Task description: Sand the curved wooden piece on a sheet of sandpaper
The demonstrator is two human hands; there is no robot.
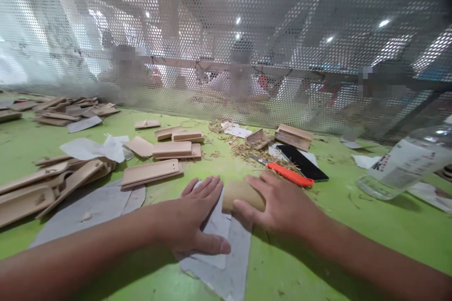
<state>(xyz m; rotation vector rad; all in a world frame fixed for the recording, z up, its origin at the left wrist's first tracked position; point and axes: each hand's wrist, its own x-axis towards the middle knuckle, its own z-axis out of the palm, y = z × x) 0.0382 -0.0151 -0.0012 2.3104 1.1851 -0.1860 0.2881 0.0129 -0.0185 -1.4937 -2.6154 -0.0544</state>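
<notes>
My left hand (192,214) lies flat with its fingers stretched out and the thumb apart, on pale grey sheets (238,258) that look like sandpaper or paper. In my right hand (282,202) is a smooth, rounded tan piece of bamboo (242,193), gripped between thumb and fingers at its right end. Its left end reaches the sheets close to my left fingertips. What lies under my left palm is hidden. Just beyond my right hand rests an orange utility knife (291,175), its blade pointing left, touching or very near my knuckles.
Several split bamboo pieces (151,173) lie left of centre, with a pile (70,183) farther left. Behind the knife are a black phone-like slab (302,162) and shavings (247,153). A clear bottle (406,164) tilts at right. A perforated metal screen (212,47) borders the green table (293,263).
</notes>
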